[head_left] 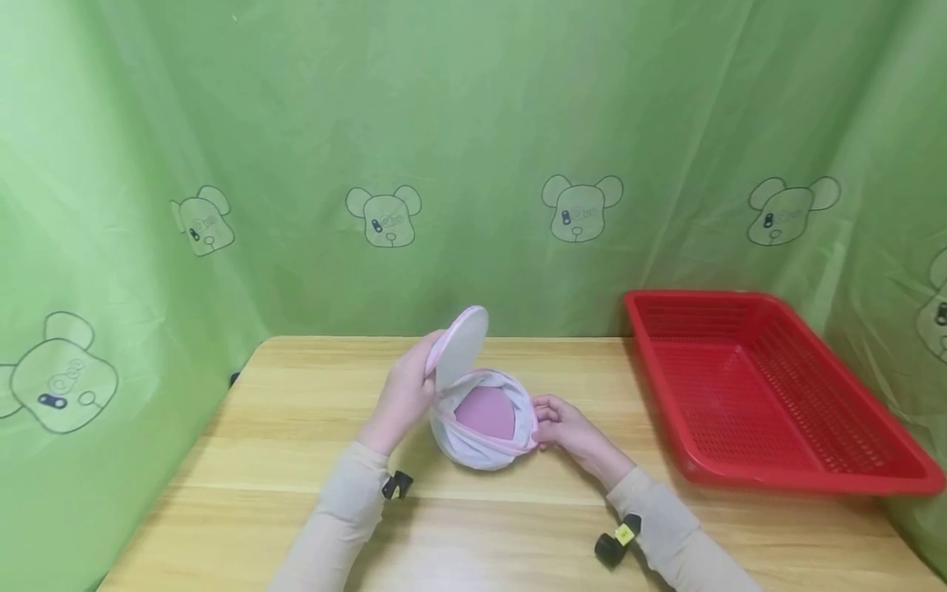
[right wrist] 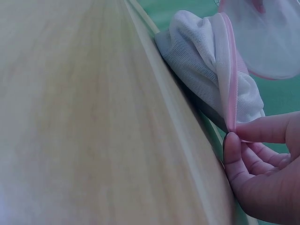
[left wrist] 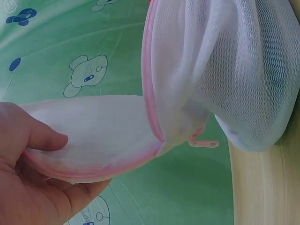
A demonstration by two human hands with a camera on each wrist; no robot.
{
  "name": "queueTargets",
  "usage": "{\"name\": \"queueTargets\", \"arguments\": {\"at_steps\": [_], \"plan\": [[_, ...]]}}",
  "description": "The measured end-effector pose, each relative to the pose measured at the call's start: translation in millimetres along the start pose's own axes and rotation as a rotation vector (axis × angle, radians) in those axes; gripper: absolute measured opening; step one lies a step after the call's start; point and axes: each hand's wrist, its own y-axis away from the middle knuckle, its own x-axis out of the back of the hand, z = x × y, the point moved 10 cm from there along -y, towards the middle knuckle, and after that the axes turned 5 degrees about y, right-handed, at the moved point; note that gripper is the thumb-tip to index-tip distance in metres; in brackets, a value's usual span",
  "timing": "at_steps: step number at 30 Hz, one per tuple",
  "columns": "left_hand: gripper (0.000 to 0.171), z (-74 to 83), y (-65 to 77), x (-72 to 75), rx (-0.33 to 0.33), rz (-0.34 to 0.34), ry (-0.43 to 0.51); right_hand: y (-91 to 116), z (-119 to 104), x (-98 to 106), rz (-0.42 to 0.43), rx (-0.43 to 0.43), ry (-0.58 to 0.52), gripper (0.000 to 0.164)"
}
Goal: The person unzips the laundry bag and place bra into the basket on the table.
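Note:
A round white mesh laundry bag with a pink zipper edge sits on the wooden table, its lid unzipped and raised. Inside it lies something pink, smooth on top. My left hand holds the bag's lid up at its edge, thumb on the inner face and fingers behind. A pink zipper pull hangs by the hinge in the left wrist view. On the right side of the opening, my right hand pinches the zipper rim between thumb and forefinger.
A red plastic basket with slotted sides stands at the right of the table. Green curtains printed with bear heads enclose the back and both sides. Each wrist wears a small black camera.

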Motion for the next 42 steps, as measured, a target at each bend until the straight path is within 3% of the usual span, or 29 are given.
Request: {"name": "queueTargets", "arguments": {"at_steps": [8,18,30,42], "plan": [[0.065,0.5,-0.1,13.7,-0.030,0.086,0.025,-0.4,-1.6,-0.2,-0.006,0.013,-0.004,0.066],[0.061,-15.4,9.2,33.9,0.054,0.169,0.089,-0.1,0.2,0.1,0.005,-0.001,-0.007,0.065],[0.055,-38.0,22.2,54.7,0.180,0.219,0.186,-0.6,2.3,1.1,0.010,-0.007,-0.010,0.066],[0.051,-61.6,33.2,79.4,0.241,0.281,0.189,-0.6,2.6,2.3,0.016,-0.010,-0.017,0.066]]}}
